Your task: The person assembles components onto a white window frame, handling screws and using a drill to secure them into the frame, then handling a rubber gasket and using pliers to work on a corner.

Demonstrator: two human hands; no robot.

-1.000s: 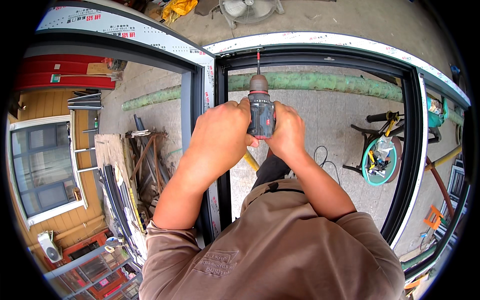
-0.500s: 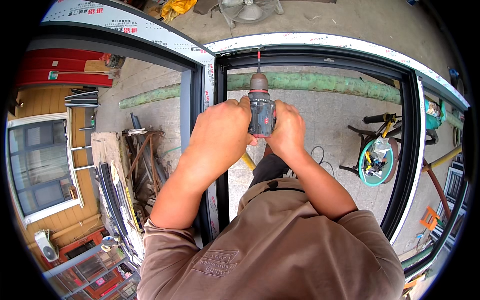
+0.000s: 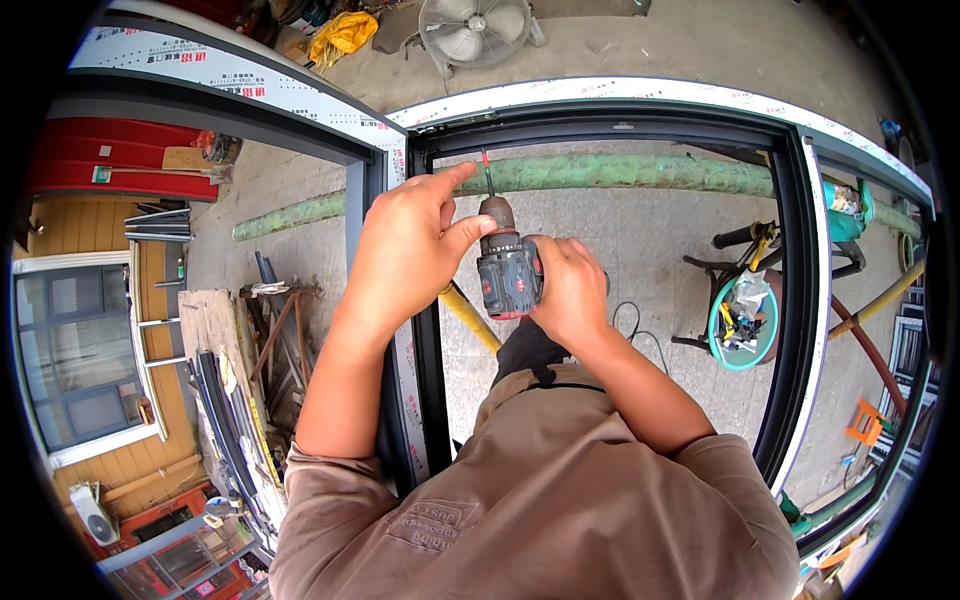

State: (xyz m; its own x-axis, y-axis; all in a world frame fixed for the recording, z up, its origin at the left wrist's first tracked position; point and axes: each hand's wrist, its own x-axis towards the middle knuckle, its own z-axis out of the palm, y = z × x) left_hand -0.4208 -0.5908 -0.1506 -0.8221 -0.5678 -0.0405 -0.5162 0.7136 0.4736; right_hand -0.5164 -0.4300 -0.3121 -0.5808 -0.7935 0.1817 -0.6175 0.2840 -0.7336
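Note:
My right hand (image 3: 572,295) is wrapped round a dark grey and red cordless drill (image 3: 510,280), its handle hidden under my fingers and palm. A long bit with a red collar (image 3: 488,170) sticks out of the chuck (image 3: 497,213) toward the far rail of a black window frame (image 3: 560,118). Beside the drill, my left hand (image 3: 405,225) has its index finger stretched toward the bit and its thumb at the chuck; the other fingers are partly hidden. White printed protective film (image 3: 660,90) covers the frame's outer faces.
Beneath the frame lies a long green wrapped pole (image 3: 620,172). A turquoise basin of small parts (image 3: 742,325) stands at right. Metal profiles (image 3: 230,420) are stacked at left. A floor fan (image 3: 475,28) stands beyond the frame, near a yellow cloth (image 3: 343,38).
The drill has come back toward me, away from the far rail. My left hand has left the drill body and now reaches forward with its index finger extended. My right hand keeps its grip.

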